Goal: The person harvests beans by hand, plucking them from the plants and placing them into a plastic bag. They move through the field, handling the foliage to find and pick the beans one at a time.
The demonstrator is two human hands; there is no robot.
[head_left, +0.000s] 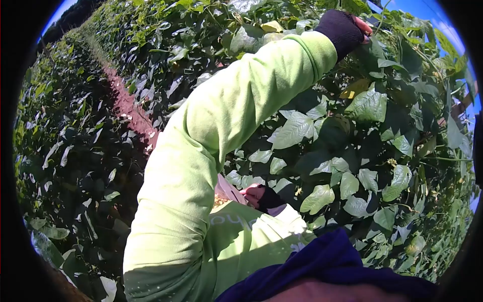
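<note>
My left arm, in a lime-green sleeve, reaches across to the upper right. My left hand, in a black fingerless glove, is among the leaves near the top of the vines. Its visible fingers are curled, and whatever they hold is hidden. Close to my body, my right hand also wears a black glove. It pinches the rim of a pale, pinkish bag or container. Small yellowish pieces show inside it, partly hidden by my left sleeve.
Dense leafy vines stand ahead and to the right, with yellowed leaves among them. Another leafy row runs along the left. Between the rows lies a strip of reddish soil. Dark blue cloth covers part of the bottom.
</note>
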